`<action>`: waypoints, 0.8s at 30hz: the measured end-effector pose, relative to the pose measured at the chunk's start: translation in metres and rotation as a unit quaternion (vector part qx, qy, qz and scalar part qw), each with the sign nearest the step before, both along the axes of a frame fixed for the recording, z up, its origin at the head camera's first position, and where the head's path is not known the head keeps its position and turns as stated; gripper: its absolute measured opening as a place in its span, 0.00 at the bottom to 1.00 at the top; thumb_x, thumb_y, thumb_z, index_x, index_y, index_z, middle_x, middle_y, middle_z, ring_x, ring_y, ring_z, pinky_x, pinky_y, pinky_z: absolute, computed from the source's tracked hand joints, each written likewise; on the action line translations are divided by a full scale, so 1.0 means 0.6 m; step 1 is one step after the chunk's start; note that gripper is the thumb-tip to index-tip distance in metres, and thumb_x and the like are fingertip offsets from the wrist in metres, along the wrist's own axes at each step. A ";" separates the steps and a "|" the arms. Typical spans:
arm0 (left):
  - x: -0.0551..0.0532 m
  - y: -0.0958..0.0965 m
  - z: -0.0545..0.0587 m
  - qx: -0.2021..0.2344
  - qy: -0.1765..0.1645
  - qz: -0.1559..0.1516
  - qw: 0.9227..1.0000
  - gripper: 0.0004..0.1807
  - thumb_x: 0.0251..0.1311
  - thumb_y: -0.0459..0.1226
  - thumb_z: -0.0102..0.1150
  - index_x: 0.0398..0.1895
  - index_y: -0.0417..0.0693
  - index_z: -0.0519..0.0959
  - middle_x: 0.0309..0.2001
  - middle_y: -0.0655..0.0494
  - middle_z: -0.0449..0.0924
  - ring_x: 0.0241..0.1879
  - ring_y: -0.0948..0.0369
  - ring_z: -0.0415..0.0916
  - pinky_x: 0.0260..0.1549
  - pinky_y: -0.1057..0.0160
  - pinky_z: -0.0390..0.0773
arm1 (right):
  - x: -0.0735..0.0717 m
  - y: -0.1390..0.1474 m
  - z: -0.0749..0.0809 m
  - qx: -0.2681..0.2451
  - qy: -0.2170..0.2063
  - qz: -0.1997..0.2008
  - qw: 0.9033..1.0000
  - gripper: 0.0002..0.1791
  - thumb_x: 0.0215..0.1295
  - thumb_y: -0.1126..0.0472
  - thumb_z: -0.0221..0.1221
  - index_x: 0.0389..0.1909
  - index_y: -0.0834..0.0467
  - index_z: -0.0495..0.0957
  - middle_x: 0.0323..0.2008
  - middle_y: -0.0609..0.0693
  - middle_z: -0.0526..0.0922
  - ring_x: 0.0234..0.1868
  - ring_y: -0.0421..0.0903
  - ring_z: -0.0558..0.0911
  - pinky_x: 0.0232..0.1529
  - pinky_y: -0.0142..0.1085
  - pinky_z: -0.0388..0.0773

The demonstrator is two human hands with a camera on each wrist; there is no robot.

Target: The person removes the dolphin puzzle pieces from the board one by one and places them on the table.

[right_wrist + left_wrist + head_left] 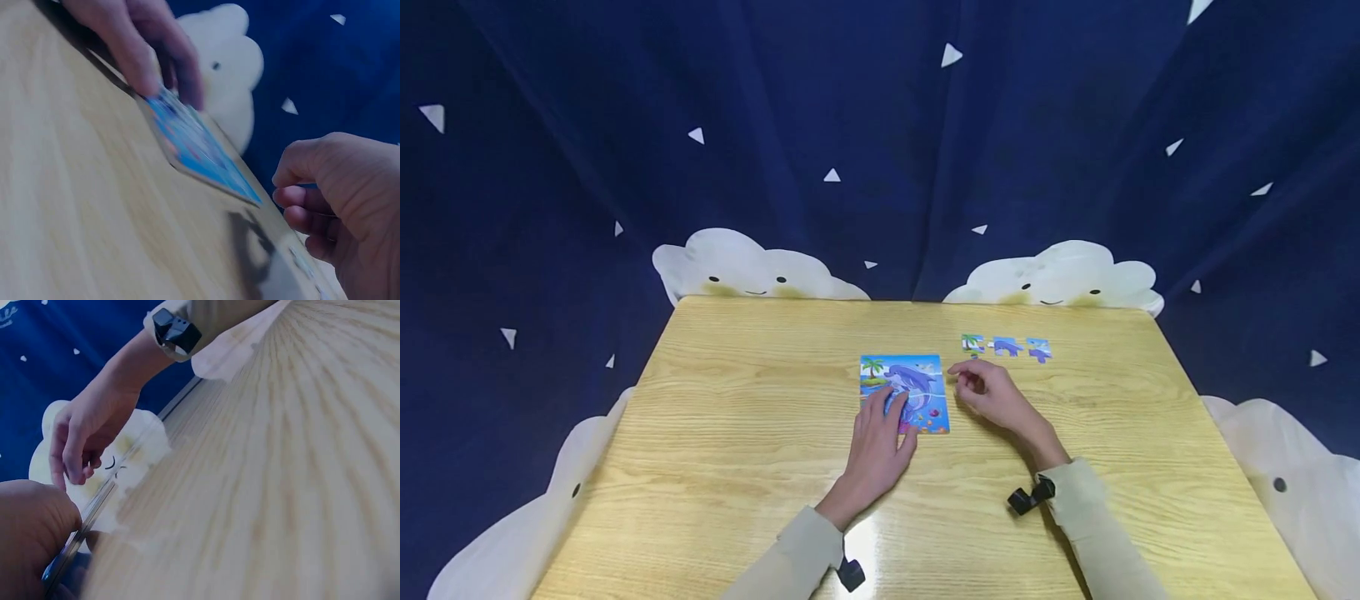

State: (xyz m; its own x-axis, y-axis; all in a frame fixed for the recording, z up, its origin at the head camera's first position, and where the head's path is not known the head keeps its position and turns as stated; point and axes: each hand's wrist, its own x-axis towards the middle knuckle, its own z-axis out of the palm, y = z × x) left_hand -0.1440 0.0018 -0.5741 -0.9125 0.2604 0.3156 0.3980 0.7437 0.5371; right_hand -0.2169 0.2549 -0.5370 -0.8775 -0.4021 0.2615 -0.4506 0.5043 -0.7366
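A square dolphin picture puzzle (927, 392), with a palm tree and blue sea, lies flat on the wooden table. My left hand (878, 442) rests on its lower left part, fingers spread and slightly bent; in the right wrist view the fingertips of that left hand (147, 53) touch the puzzle's surface. Just off the puzzle's right edge hovers my right hand (996, 398), its index finger extended and the others loosely curled, with nothing visible in its grasp. Beyond it lie loose jigsaw pieces: a palm tree piece (972, 342), a dolphin piece (1006, 347) and a third blue piece (1040, 348).
The wooden table (737, 400) runs back to a dark blue curtain (760, 125) with white triangles and cloud faces. A small black camera (851, 575) sits at the left wrist, and another black camera (1030, 497) at the right.
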 end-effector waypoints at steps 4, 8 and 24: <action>0.002 -0.001 0.003 -0.026 0.022 0.003 0.999 0.24 0.72 0.44 0.59 0.68 0.46 0.77 0.71 0.43 0.67 0.71 0.46 0.63 0.65 0.44 0.69 | -0.004 -0.038 -0.002 0.023 0.004 0.018 1.000 0.15 0.66 0.72 0.62 0.53 0.67 0.83 0.37 0.51 0.82 0.35 0.40 0.78 0.36 0.32 0.77; 0.010 0.006 0.004 -0.089 0.059 0.001 0.994 0.18 0.76 0.44 0.56 0.62 0.50 0.82 0.66 0.45 0.74 0.66 0.46 0.70 0.64 0.45 0.72 | -0.012 -0.066 -0.004 0.046 0.002 0.038 0.998 0.15 0.66 0.70 0.63 0.53 0.66 0.83 0.36 0.49 0.81 0.36 0.41 0.77 0.38 0.33 0.76; 0.048 0.022 -0.009 -0.153 0.030 0.007 0.988 0.25 0.80 0.52 0.43 0.74 0.63 0.73 0.74 0.41 0.64 0.76 0.35 0.54 0.72 0.37 0.55 | -0.050 -0.141 0.007 0.137 -0.015 0.133 0.982 0.20 0.70 0.65 0.63 0.61 0.66 0.80 0.35 0.49 0.79 0.34 0.41 0.75 0.40 0.35 0.74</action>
